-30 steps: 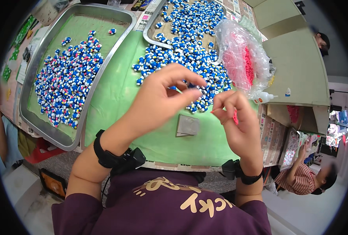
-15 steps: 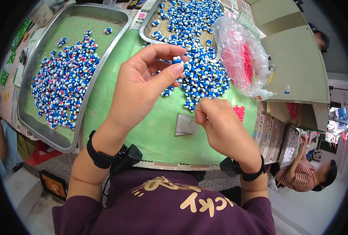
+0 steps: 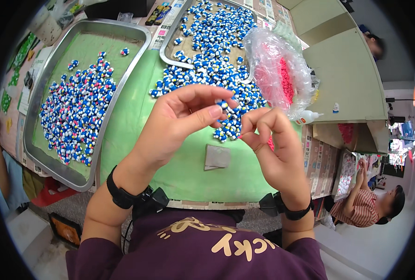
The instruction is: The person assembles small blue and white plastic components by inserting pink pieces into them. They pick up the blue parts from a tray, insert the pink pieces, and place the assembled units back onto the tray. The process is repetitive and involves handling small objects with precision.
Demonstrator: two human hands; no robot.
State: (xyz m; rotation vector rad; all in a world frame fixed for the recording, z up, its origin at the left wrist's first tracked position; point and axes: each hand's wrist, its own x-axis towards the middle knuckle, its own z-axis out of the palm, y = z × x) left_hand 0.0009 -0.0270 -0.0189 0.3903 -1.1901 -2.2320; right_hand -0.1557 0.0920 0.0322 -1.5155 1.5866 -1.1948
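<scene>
Seen from the room: far left of a flat, square grey block [image 3: 216,157], a rimmed silver metal tray [image 3: 142,50] holds small pieces. Beyond the block, the left hand [image 3: 177,114] pinches a small, rounded blue-and-white piece [image 3: 223,104]. Right of the block, the right hand [image 3: 275,144] narrowly grips a tiny pink bit [image 3: 239,137]. Light, steady pinches, exposed faces uncovered, would serve best.

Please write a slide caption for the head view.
Above a green sheet, the left hand holds a blue-and-white piece; the right hand pinches a pink bit.
</scene>
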